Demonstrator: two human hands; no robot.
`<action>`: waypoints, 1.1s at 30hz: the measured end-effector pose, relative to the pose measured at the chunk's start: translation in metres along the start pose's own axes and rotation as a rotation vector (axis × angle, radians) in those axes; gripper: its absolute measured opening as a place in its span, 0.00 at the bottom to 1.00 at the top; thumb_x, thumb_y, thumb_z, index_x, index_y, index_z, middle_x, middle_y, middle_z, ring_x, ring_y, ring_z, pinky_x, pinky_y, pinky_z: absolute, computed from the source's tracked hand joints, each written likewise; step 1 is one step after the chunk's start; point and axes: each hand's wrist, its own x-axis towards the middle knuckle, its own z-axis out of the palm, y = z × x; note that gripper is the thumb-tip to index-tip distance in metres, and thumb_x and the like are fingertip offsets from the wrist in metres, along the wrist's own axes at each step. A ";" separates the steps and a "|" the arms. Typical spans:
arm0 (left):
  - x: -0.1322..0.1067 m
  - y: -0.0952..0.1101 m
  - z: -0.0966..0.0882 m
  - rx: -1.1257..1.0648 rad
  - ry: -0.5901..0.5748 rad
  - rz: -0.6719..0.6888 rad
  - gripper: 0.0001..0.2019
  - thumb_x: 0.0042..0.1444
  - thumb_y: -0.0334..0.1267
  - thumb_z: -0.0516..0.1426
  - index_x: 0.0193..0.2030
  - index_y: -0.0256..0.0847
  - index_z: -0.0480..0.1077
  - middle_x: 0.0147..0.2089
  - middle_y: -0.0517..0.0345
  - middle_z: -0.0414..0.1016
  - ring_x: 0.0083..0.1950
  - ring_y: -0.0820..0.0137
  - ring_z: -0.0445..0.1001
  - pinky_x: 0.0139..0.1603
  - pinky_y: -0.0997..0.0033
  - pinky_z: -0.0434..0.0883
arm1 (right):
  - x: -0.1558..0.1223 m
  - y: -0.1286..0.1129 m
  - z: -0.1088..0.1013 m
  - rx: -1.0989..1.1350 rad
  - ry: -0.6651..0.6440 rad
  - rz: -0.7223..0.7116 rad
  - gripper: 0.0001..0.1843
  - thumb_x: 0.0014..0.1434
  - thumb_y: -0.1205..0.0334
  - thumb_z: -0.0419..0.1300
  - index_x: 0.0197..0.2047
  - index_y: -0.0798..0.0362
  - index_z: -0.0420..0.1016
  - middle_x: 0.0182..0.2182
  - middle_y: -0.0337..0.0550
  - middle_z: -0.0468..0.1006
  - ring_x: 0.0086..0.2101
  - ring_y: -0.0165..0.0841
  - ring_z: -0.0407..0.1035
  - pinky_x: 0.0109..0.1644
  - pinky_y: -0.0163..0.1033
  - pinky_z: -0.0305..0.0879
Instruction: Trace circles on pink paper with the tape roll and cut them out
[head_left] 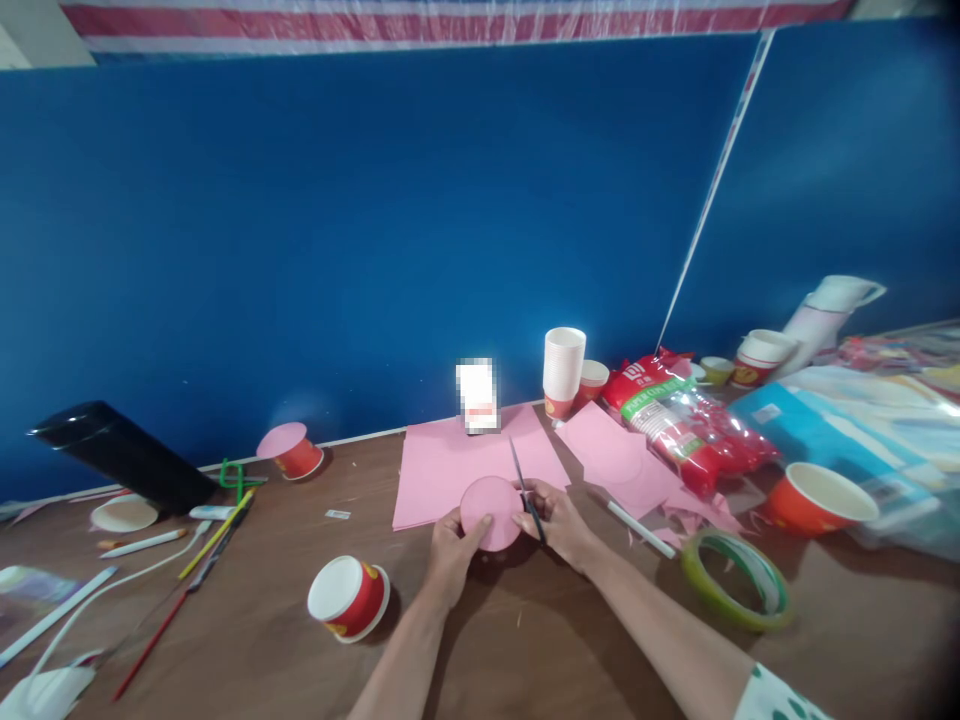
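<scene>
A round pink paper disc (489,505) is pinched at its lower left edge by my left hand (452,545). On the disc's other side, my right hand (559,522) is closed around dark-handled scissors (517,462), whose blades point up and away. The right fingertips also meet the disc's edge. Behind both hands lie pink paper sheets (431,470), with a small blurred-out upright object (478,397) at their far edge. To the left, a red and white paper cup (346,597) stands upside down. Farther back, another red cup (300,458) has a pink disc on top.
A roll of yellow-green tape (739,580), an orange cup (817,500), a white stick (641,530) and pink scraps (694,505) lie right. Behind are stacked cups (562,370) and a red plastic pack (682,415). A black bottle (127,455) and brushes (187,590) lie left.
</scene>
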 end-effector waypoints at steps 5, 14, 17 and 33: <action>0.002 -0.003 -0.003 0.016 0.001 -0.009 0.16 0.42 0.44 0.64 0.34 0.33 0.75 0.28 0.56 0.76 0.27 0.71 0.70 0.28 0.74 0.67 | 0.001 0.001 -0.001 0.013 0.042 -0.029 0.23 0.43 0.67 0.67 0.45 0.53 0.69 0.24 0.30 0.64 0.24 0.23 0.58 0.29 0.30 0.54; 0.000 0.001 0.000 -0.006 -0.007 -0.027 0.18 0.43 0.46 0.63 0.35 0.32 0.74 0.23 0.58 0.74 0.19 0.75 0.66 0.22 0.75 0.64 | 0.000 -0.006 0.001 -0.005 0.030 -0.008 0.25 0.41 0.64 0.68 0.44 0.54 0.69 0.23 0.30 0.64 0.23 0.23 0.58 0.29 0.31 0.54; -0.001 0.001 0.000 -0.013 0.002 -0.009 0.19 0.43 0.46 0.63 0.36 0.31 0.75 0.23 0.57 0.74 0.19 0.74 0.66 0.22 0.75 0.64 | 0.000 -0.005 0.001 -0.009 0.018 -0.002 0.25 0.42 0.62 0.69 0.45 0.54 0.69 0.23 0.31 0.65 0.24 0.24 0.58 0.29 0.32 0.55; -0.004 0.008 0.005 0.099 0.016 -0.037 0.18 0.41 0.46 0.64 0.33 0.31 0.74 0.21 0.55 0.75 0.18 0.72 0.68 0.19 0.75 0.65 | 0.001 -0.001 0.001 -0.012 0.004 -0.004 0.26 0.42 0.59 0.69 0.44 0.54 0.69 0.23 0.32 0.67 0.24 0.25 0.60 0.29 0.32 0.57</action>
